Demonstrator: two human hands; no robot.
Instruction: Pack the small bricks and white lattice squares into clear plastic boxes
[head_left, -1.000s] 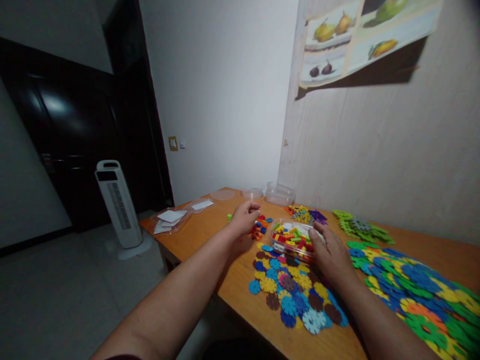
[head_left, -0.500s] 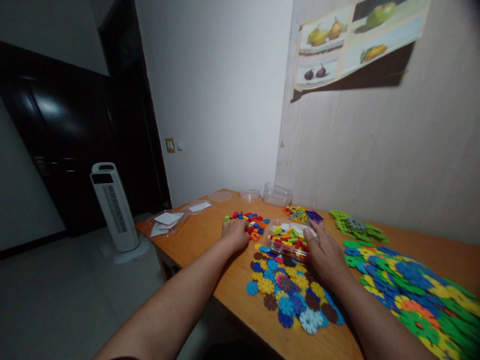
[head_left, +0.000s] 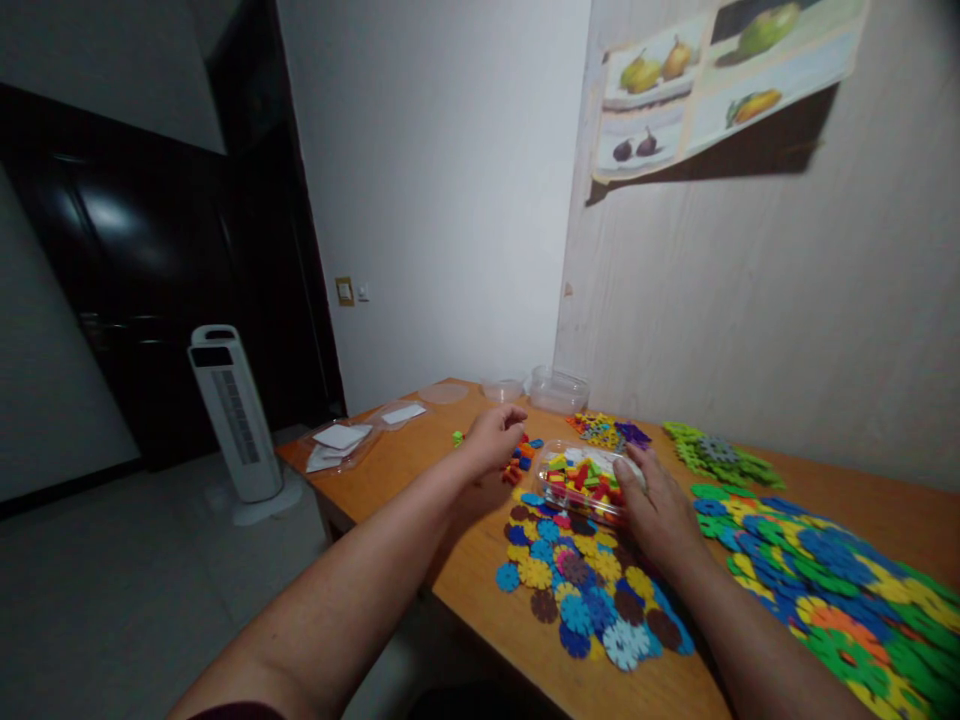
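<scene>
A clear plastic box [head_left: 581,515] filled with small red, yellow, green and white building blocks [head_left: 581,477] sits on the table. My right hand [head_left: 651,490] grips its right end, thumb over the rim and fingers round the far side. Left of the box, my left hand [head_left: 495,440] hovers over a pile of loose orange, red and blue blocks [head_left: 519,464]. Its fingers are bent together and point right; whatever they may hold is hidden. Part of the pile lies behind that hand.
Snowflake discs [head_left: 574,570] spread in front of the box. Larger flat pieces [head_left: 832,570] cover the right of the table, with green ones [head_left: 686,440] behind. Transparent containers [head_left: 556,392] stand by the wall. Lids with white paper [head_left: 341,437] lie at the left; a tower fan [head_left: 238,420] stands beyond.
My left hand has lifted off the loose blocks and moved slightly up and right, toward the box. The right hand keeps its hold on the box. The view has shifted slightly.
</scene>
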